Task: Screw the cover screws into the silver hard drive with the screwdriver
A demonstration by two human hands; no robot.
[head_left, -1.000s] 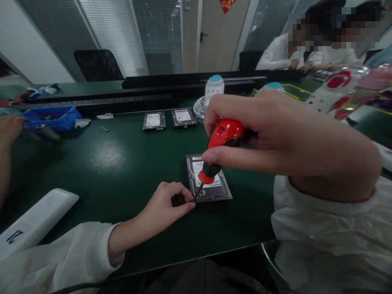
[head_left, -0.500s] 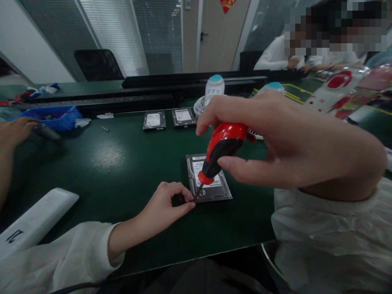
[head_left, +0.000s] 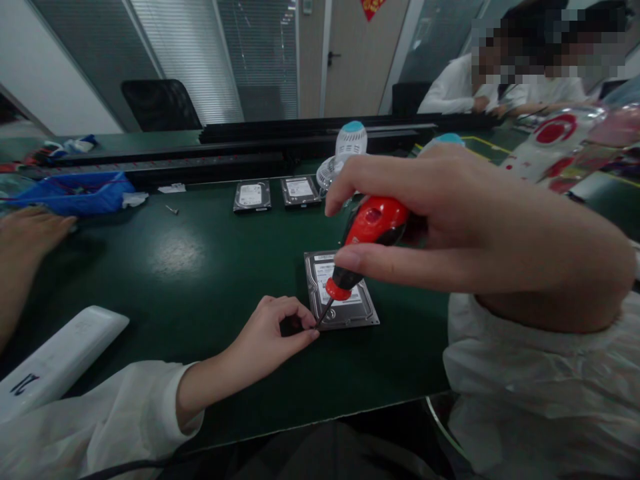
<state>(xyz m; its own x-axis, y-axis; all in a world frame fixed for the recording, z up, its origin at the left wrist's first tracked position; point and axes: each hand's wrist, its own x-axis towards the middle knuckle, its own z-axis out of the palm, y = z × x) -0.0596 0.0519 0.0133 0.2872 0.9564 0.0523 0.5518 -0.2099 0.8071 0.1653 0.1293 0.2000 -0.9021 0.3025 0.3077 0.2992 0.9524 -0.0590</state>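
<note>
A hard drive (head_left: 351, 312) with a white label lies on the green table in front of me. My right hand (head_left: 440, 220) grips the red and black handle of a screwdriver (head_left: 377, 217), which slants down to the drive's near left corner. At that corner, the thumb and forefinger of my left hand (head_left: 277, 327) are pinched together around the screwdriver's tip. Whatever sits between those fingertips is too small to make out. Part of the drive's label is hidden behind the screwdriver.
Two more hard drives (head_left: 251, 196) lie farther back, beside a small white fan (head_left: 351, 143). Screws (head_left: 172, 209) lie to the left. Another person's hand (head_left: 35, 230) is near a blue bin (head_left: 85, 193). A white case marked 21 (head_left: 65, 360) lies at front left.
The screwdriver handle has turned in my right hand, and my thumb now lies across its front. My left hand and the drive have stayed put. The other person's hand has shifted slightly right.
</note>
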